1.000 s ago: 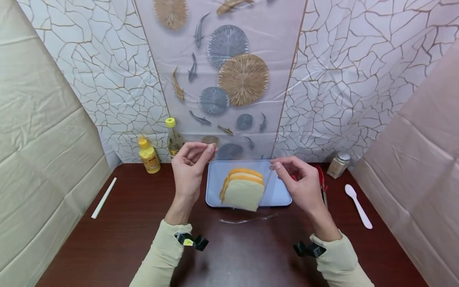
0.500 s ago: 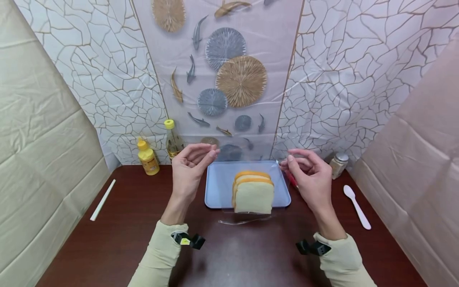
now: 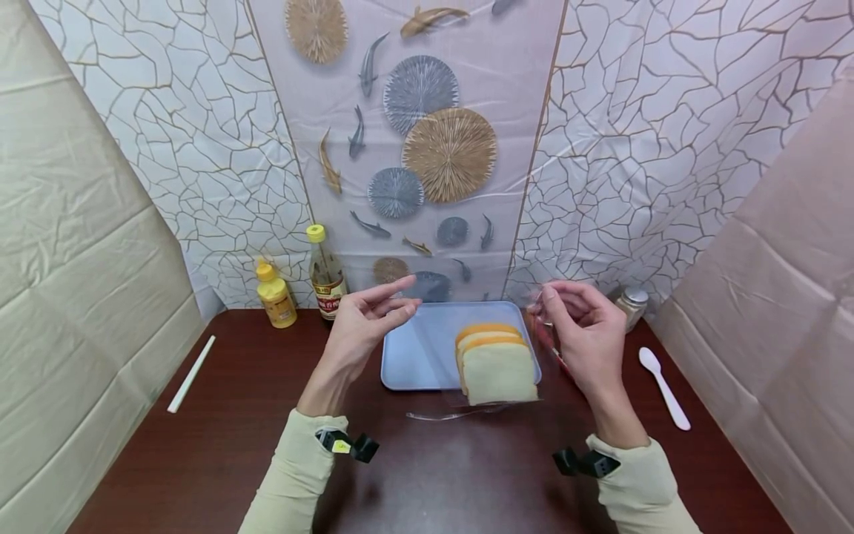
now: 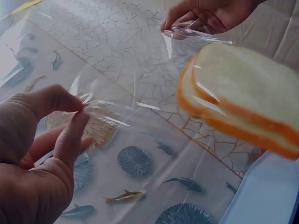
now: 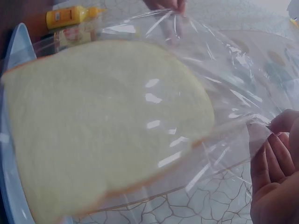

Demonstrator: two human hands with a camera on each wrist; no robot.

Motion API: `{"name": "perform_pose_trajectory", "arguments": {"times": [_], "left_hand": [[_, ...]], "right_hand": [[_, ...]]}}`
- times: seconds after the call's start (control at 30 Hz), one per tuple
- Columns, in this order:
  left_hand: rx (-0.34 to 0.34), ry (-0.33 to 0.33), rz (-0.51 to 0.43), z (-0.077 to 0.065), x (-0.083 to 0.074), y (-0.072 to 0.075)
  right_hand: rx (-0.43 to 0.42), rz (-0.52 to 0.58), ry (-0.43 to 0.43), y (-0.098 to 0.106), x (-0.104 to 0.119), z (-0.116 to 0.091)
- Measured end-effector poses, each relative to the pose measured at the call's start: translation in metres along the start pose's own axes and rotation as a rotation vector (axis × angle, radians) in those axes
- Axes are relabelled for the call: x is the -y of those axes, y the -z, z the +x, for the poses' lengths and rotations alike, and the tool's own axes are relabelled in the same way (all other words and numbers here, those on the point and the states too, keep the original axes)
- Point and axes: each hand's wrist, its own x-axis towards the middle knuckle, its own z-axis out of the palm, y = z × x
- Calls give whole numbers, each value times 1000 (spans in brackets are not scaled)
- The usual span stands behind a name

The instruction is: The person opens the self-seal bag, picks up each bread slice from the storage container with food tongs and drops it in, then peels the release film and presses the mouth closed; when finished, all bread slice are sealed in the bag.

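A clear plastic bag [image 5: 233, 70] holds several slices of bread [image 3: 500, 374] with orange crusts. It hangs between both hands in front of the blue tray [image 3: 416, 371]. My left hand [image 3: 367, 322] pinches one upper corner of the bag between thumb and fingertip, as the left wrist view shows. The other upper corner is pinched by my right hand [image 3: 587, 330]. Within the bag the bread lies toward the right-hand side, its lower edge tilted slightly. In the right wrist view the front slice [image 5: 107, 121] fills much of the picture behind shiny folds.
A yellow squeeze bottle [image 3: 276, 297] and a yellow-capped glass bottle [image 3: 327, 278] stand back left. A white stick [image 3: 192, 373] lies at left. Right are a jar [image 3: 632, 305], a white spoon [image 3: 665, 389] and a partly hidden red-handled thing [image 3: 548, 343]. A clear strip [image 3: 457, 415] lies in front.
The bread has shifted rightward with the bag. My right hand has moved right and slightly down, spreading the hands apart; the left hand has tipped a little to the right.
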Motion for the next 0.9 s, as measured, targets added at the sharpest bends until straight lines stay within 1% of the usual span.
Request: {"name": "perform_pose_trajectory", "arguments": {"times": [0.07, 0.17, 0.27, 0.33, 0.5, 0.6, 0.67, 0.73, 0.9], "left_hand": [[16, 17, 15, 1, 2, 0], [23, 15, 41, 2, 4, -1], [21, -16, 61, 3, 7, -2], [28, -48, 72, 3, 7, -2], [37, -126, 79, 3, 5, -5], [22, -148, 65, 2, 2, -4], [25, -158, 52, 0, -1, -3], [50, -163, 29, -1, -2, 0], [139, -186, -30, -2, -6, 5]], "right_hand": [[-15, 14, 12, 0, 0, 1], [-28, 10, 18, 1, 2, 1], [-29, 3, 19, 2, 4, 2], [-22, 23, 11, 3, 4, 2], [31, 59, -26, 4, 3, 1], [63, 87, -38, 3, 3, 0], [76, 103, -42, 4, 3, -1], [83, 123, -48, 4, 3, -1], [82, 128, -47, 7, 4, -2]]}}
